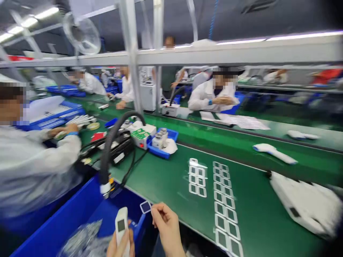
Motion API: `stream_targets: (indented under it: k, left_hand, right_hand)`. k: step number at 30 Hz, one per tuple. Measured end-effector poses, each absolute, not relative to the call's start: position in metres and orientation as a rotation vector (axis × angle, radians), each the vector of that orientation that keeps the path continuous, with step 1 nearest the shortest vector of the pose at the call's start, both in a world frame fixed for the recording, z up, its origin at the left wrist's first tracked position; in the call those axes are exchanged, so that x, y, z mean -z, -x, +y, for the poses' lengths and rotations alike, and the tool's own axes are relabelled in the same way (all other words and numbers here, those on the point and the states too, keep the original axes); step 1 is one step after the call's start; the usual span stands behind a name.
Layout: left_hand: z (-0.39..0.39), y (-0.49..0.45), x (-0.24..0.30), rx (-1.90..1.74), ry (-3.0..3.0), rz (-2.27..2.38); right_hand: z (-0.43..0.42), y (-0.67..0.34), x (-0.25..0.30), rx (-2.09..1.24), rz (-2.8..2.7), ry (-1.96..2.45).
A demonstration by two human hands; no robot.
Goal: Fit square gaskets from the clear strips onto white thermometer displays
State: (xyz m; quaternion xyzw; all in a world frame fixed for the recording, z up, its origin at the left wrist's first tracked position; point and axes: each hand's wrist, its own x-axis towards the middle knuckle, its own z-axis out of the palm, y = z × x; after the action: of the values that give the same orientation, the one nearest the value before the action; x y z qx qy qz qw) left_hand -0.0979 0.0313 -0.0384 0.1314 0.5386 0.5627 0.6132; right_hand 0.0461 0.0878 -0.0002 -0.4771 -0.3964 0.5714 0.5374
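My left hand [113,247] is wrapped round a white handheld device [121,218] with a small dark screen, which looks like a thermometer and is held upright. A small square frame with a white border [146,207] is pinched by one edge between the thumb and forefinger of my right hand [169,225]. The two hands are side by side and apart, over the front edge of the green bench. More white frames [224,207] of this kind lie in rows on the bench to the right, some in a shorter group further back.
A blue bin [91,200] with clear plastic bags stands at lower left under a black flexible hose [105,157]. Behind are a blue tray [167,155] of bottles, a conveyor belt [198,139] carrying a white device [276,153], and a white object [305,203] at right. A co-worker [34,157] sits left.
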Motion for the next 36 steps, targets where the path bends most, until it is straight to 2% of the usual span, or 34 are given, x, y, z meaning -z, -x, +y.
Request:
stream_targets:
  k: [5,10,19,29,36]
  left_hand:
    - [0.034,0.156,0.050,-1.648,-0.049,1.277]
    - [0.036,0.184,0.052,-1.698,0.013,1.287]
    - [0.054,0.158,0.059,-1.617,-0.002,1.236]
    - [0.044,0.169,0.042,-1.636,-0.005,1.318]
    - [0.029,0.117,0.039,-1.474,-0.066,1.279]
  right_hand:
    - [0.099,0.067,0.017,-1.675,-0.877,1.250]
    - [0.102,0.125,0.023,-1.759,-1.021,1.211]
    - [0.118,0.083,0.025,-1.624,-1.330,1.047]
    - [0.123,0.089,0.010,-1.319,-1.624,0.916]
    - [0.110,-0.006,-0.005,-1.244,-1.701,1.097]
